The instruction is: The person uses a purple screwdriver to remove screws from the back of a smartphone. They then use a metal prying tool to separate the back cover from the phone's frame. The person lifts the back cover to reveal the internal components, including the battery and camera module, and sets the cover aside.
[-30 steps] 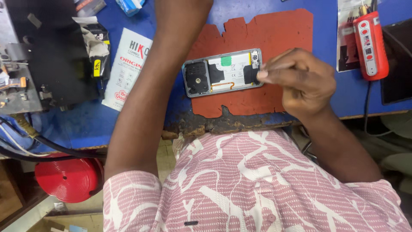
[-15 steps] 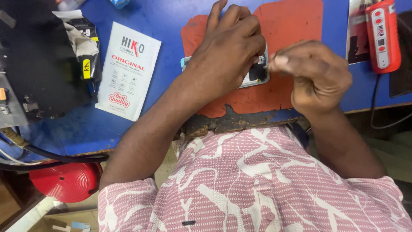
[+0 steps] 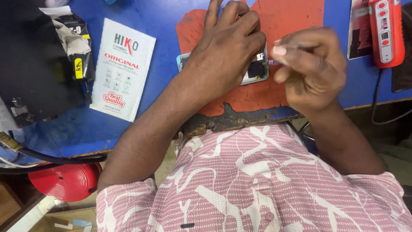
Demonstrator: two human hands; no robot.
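An opened phone (image 3: 256, 71) lies on the orange work mat (image 3: 296, 25), which covers the far middle part of the blue table (image 3: 167, 25). Most of the phone is hidden under the left hand (image 3: 227, 51); only its left corner and its right end, with dark and pale inner parts, can be seen. What is inside the covered part cannot be made out.

The left hand lies flat over the phone with the fingers a little bent and spread toward the far side, pressing on it and not closed around anything. The right hand (image 3: 311, 66) is just to the right of the phone, with the fingers curled in tightly. Between thumb and forefinger it pinches a thin tool with a small purple tip (image 3: 273, 62), and this tip points at the right end of the phone. The rest of the tool is hidden inside the fist, so its kind is not clear.

On the left of the mat lies a white printed packet (image 3: 122, 71), and further left a black bag (image 3: 34, 60), partly cut off by the edge. At the far right stands a red device (image 3: 386, 32) with a cable going down. Below the table on the left a red round object (image 3: 64, 180) is visible. The near edge of the table looks worn and dark.
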